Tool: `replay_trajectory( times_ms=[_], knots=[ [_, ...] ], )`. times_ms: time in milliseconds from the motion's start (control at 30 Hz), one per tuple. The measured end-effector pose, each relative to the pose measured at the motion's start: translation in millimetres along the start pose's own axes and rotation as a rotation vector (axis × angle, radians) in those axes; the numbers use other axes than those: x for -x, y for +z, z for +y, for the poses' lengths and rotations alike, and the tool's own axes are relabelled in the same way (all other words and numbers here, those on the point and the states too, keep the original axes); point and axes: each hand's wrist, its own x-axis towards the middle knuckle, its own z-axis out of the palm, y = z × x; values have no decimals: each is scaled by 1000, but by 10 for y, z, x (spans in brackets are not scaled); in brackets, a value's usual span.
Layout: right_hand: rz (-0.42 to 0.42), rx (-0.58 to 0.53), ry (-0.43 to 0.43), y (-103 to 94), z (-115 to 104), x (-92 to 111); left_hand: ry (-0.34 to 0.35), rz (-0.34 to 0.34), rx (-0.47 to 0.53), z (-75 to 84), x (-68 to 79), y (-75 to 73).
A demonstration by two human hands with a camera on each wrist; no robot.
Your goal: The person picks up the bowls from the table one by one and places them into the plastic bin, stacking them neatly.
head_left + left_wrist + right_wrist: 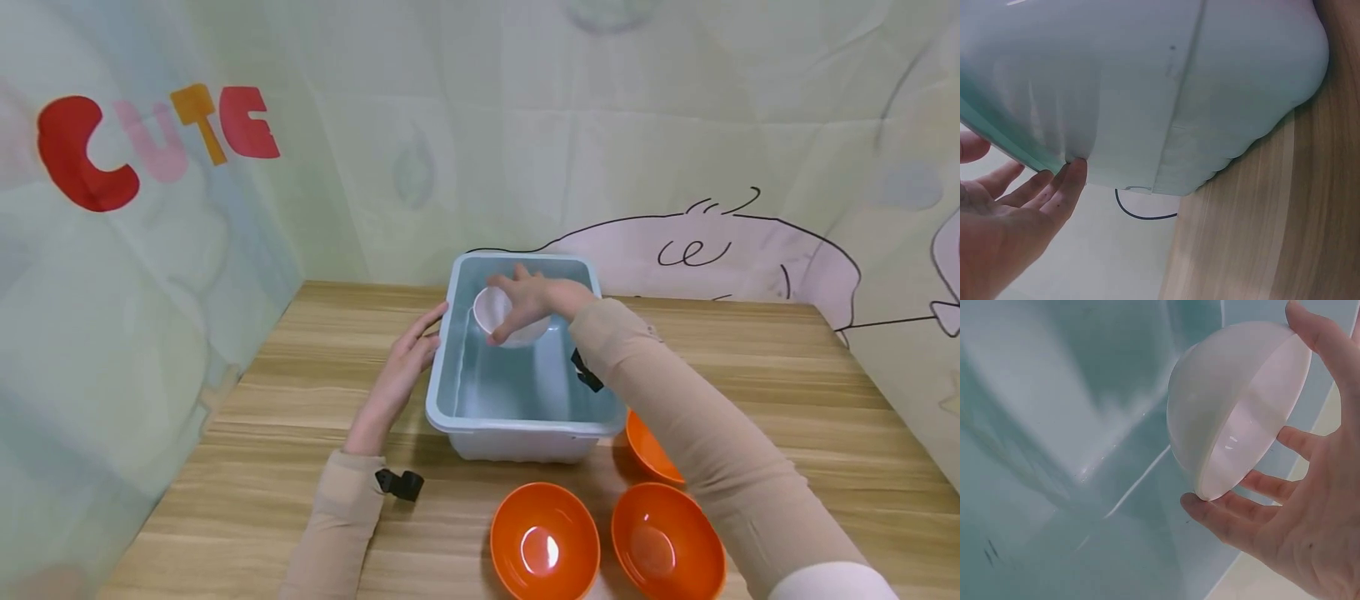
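Observation:
My right hand [531, 300] is over the inside of a pale blue plastic bin [517, 427], and it grips a white bowl [491, 308] across its rim. In the right wrist view the thumb is at one side of the bowl's [1210, 394] rim and the fingertips [1194, 503] at the opposite side; the bowl is tilted, its rounded bottom facing the bin's inner wall. My left hand [405, 362] lies along the bin's left side. Its extended fingertips [1075, 169] touch the outer wall just under the rim, as the left wrist view shows.
Three orange bowls stand on the wooden table [255, 467]: one in front of the bin [545, 537], one to the right of it [667, 542], and one partly under my right sleeve [651, 450]. A printed cloth backdrop [420, 167] rises behind the bin.

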Motion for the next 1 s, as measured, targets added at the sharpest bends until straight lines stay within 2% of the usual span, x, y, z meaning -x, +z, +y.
replay_trajectory(
  times_ms=[1000],
  knots=[
    [-66, 8, 33, 177, 34, -130, 15, 0, -4, -6, 9, -21]
  ],
)
